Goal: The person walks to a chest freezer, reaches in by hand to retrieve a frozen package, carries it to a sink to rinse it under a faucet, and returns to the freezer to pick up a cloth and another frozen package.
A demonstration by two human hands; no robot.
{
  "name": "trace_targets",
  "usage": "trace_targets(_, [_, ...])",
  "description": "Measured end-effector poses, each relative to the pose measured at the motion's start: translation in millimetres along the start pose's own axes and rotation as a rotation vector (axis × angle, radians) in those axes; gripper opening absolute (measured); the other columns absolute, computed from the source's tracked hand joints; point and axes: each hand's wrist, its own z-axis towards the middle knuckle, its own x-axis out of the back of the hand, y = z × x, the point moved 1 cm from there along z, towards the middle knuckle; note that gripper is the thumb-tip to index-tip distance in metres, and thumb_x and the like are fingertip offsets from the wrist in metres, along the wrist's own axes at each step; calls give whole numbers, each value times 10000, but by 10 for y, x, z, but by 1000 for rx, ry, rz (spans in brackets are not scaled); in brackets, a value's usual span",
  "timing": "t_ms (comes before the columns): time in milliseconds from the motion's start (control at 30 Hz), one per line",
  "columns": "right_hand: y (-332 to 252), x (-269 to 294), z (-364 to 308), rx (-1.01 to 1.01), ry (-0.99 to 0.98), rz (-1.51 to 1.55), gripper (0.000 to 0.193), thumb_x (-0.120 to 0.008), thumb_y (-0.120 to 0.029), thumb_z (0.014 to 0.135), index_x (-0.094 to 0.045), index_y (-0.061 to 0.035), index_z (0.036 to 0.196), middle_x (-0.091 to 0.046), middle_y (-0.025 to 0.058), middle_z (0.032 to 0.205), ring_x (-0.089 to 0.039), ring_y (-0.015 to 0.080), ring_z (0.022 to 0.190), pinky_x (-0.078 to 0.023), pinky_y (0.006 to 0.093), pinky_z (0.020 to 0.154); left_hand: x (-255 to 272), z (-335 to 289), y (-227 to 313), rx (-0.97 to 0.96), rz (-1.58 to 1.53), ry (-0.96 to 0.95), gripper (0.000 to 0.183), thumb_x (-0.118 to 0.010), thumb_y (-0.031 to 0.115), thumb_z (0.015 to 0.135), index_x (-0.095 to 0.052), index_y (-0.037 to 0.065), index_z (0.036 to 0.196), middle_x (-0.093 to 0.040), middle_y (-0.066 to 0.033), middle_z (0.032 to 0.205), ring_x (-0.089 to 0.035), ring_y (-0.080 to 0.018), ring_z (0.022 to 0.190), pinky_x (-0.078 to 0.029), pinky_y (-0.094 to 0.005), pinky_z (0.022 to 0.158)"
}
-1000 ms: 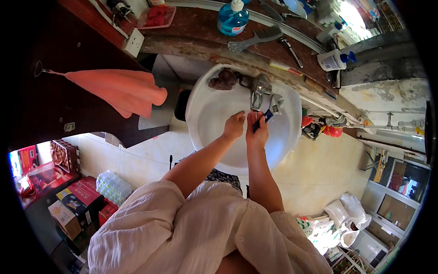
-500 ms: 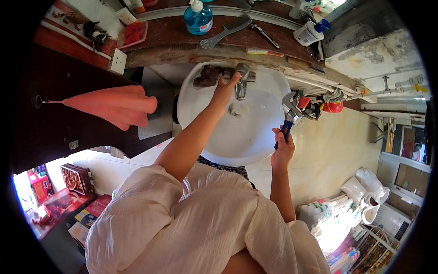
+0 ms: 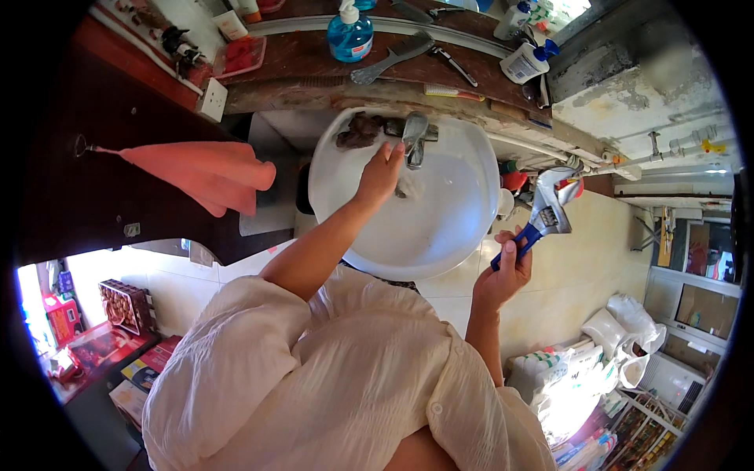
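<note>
An adjustable wrench (image 3: 548, 210) with a blue handle is gripped in my right hand (image 3: 503, 275), its steel jaws pointing up and away, right of the sink. My left hand (image 3: 380, 177) reaches over the white sink (image 3: 393, 250), its fingers stretched out beside the chrome faucet (image 3: 415, 129) and holding nothing. Those fingertips come up to the left side of the spout; whether they touch it I cannot tell. Left of the faucet, on the sink's back rim, lies a crumpled dark brown thing (image 3: 359, 132).
Behind the sink, a brown shelf (image 3: 298, 56) carries a blue soap bottle (image 3: 350, 35), a grey comb (image 3: 393, 57), a razor (image 3: 454, 66) and a white pump bottle (image 3: 528, 63). A pink cloth (image 3: 200, 173) hangs at left. Pipes run along the right wall; white bags (image 3: 550, 369) stand lower right.
My left hand has come down off the faucet handle to beside the spout. My right hand has moved right and nearer the camera with the wrench, away from the sink's edge.
</note>
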Motion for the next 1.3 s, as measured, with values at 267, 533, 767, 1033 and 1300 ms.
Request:
trace_targets(267, [-565,-352,-73,404,-90,-52,207,-555,-147,874,-530,47,940,-591,104,816,-529,231,887,-407,391,868,138,-1147,439,-331,-359,-257,576,-422,1,895,-270,68,1446,-417,-176,1409,-547,-270,1157,-407,-360,971])
trace_targets(533, [641,-105,-210,-866,-562,-266,160,-532,-242,937,-557,-86,910,-521,-29,671,-411,85,465,-349,228,428,225,-1646,13,-298,902,-658,572,-618,206,827,-442,170,1370,-452,-129,1377,-318,-341,1339,-186,-642,1048])
trace_targets(767, [901,154,-888,-511,-242,-84,389,-553,-338,934,-353,-178,640,-278,-65,518,-259,58,417,-245,237,373,702,-2560,-485,-277,505,-310,594,-703,311,771,-515,163,1314,-565,-122,1226,-466,-335,1205,-212,-707,967])
trace_targets(1033, [901,256,-1514,-683,-601,-185,228,-575,-199,916,-514,-51,753,-495,16,619,-490,137,561,-477,295,615,1785,-4158,-1535,282,525,-326,773,-723,310,718,-372,214,1400,-550,-105,1246,-506,-314,1162,-232,-719,932])
trace_targets(1300, [1030,-437,-3228,-421,-1503,-556,198,-596,-174,894,-651,10,941,-659,66,843,-616,144,799,-473,267,776,2963,-5412,-2894,589,449,166,764,-735,335,704,-420,168,1380,-571,-163,1221,-540,-345,1117,-389,-619,841])
